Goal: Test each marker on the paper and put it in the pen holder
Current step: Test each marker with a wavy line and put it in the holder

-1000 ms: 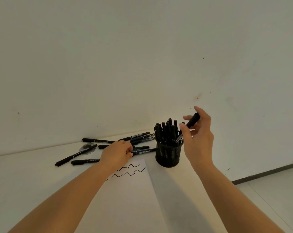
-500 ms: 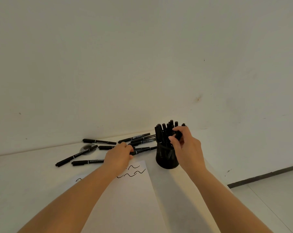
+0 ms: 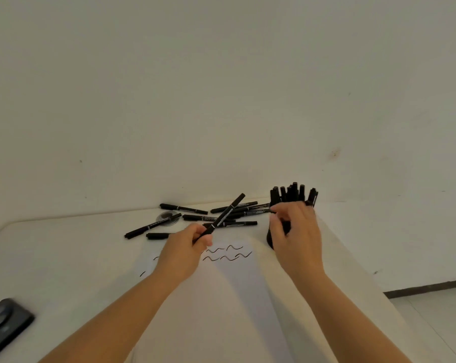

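Note:
My left hand (image 3: pixel 183 248) grips a black marker (image 3: pixel 225 214) near its lower end; the marker slants up and to the right above the paper (image 3: pixel 221 292). Wavy black test lines (image 3: pixel 225 254) mark the sheet's far part. The black mesh pen holder (image 3: pixel 270 238) stands at the paper's right, full of several capped markers (image 3: pixel 292 193). My right hand (image 3: pixel 296 237) hovers in front of the holder with fingers loosely curled and apart, hiding most of it; nothing shows in its grasp. Several loose markers (image 3: pixel 221 213) lie on the table behind the paper.
A small round clear disc (image 3: pixel 168 218) lies among the loose markers. A dark phone (image 3: pixel 1 324) rests at the table's front left. The white wall rises right behind the table; the table's right edge drops to the floor (image 3: pixel 436 313).
My right hand dropped its marker into the holder and let go, now drawing back. My left hand picked a marker from the pile and lifted it over the paper.

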